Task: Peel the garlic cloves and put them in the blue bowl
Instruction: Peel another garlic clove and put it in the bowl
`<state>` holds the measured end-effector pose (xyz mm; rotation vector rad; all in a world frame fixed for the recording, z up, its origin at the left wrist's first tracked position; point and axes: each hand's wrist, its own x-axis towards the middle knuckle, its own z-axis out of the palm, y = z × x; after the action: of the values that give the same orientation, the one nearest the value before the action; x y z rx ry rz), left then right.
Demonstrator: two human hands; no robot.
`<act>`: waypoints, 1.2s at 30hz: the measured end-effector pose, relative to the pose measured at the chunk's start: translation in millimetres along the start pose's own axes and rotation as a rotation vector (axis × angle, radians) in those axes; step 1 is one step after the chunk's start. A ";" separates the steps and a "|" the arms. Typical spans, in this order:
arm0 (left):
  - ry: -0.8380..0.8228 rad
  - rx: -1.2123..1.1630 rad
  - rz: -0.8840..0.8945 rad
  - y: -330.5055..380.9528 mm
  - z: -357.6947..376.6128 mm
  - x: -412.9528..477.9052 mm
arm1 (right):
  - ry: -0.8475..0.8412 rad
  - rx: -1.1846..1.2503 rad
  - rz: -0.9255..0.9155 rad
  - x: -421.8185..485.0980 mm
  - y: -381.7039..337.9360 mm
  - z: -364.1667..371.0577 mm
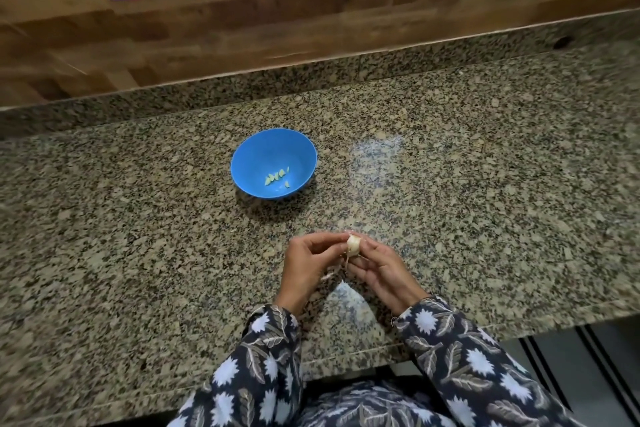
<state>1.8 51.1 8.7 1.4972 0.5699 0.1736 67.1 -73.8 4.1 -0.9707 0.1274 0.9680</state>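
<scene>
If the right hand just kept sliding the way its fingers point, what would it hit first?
First the garlic clove that the right hand pinches, with the left hand just behind. Beyond them, its line seems to run toward the blue bowl; depth is uncertain.

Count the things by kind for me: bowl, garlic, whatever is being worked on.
Blue bowl: 1
Peeled cloves in the bowl: about 6, too small to be sure
Clove held by left hand and right hand: 1
Total: about 8
</scene>
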 end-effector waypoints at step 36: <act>0.013 0.754 -0.140 -9.1 -20.7 19.3 | 0.458 -1.555 -0.482 19.9 -15.8 -51.9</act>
<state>6.7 77.5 -4.4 2.1719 0.7978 -0.1646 106.7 -102.9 -26.3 -2.4885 -0.5540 0.2171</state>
